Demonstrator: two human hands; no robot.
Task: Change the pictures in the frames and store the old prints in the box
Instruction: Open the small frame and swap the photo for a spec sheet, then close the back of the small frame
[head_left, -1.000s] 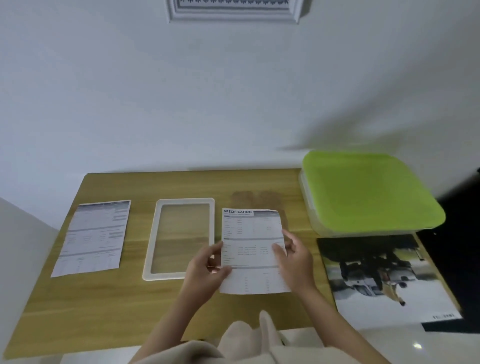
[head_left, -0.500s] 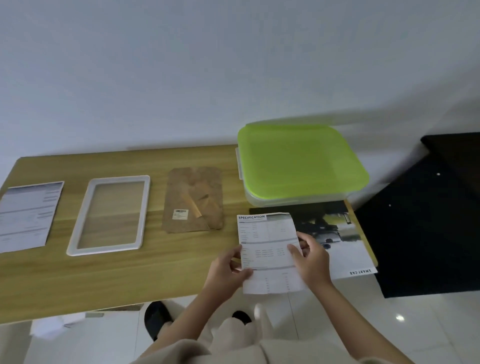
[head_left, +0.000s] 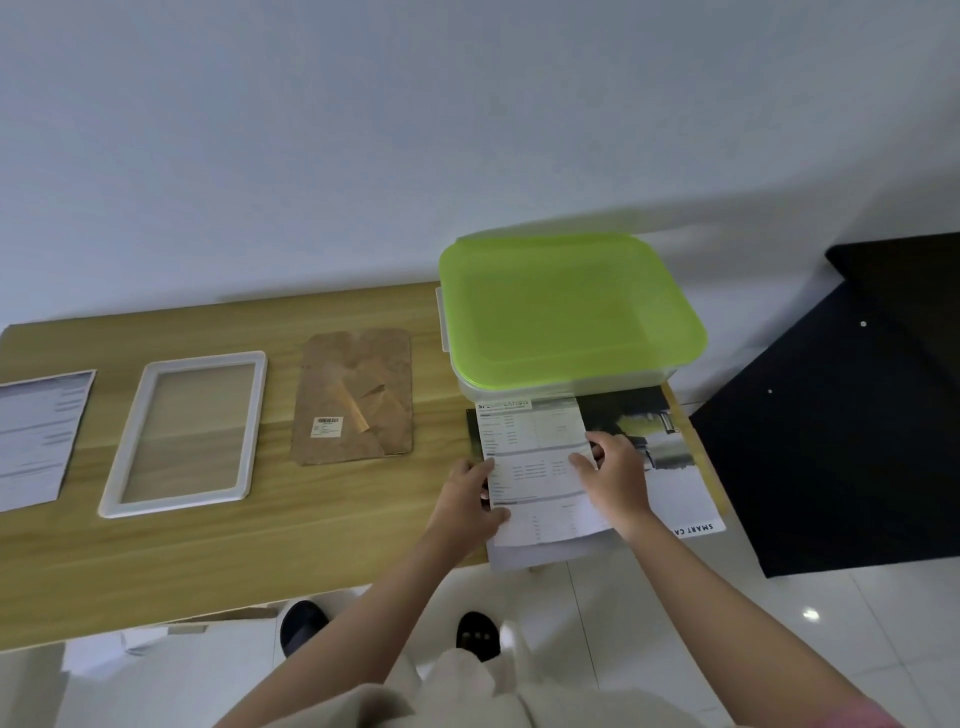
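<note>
I hold a white specification print (head_left: 535, 457) with both hands, just in front of the box. My left hand (head_left: 470, 501) grips its left edge and my right hand (head_left: 613, 475) grips its right side. The print lies over a car poster (head_left: 670, 457) on the table's right end. The plastic box (head_left: 566, 379) with a lime-green lid (head_left: 569, 306) stands shut right behind. A white picture frame (head_left: 184, 431) with bare glass lies to the left, and its brown backing board (head_left: 356, 397) lies beside it. Another printed sheet (head_left: 36, 436) lies at the far left.
The wooden table (head_left: 234, 545) stands against a white wall. A black piece of furniture (head_left: 841, 415) is close on the right. White tiled floor and my feet show below the table's front edge.
My hands carried the specification print from beside the frame to the right, up to the box and over the car poster. My view turned right, and the backing board came into sight.
</note>
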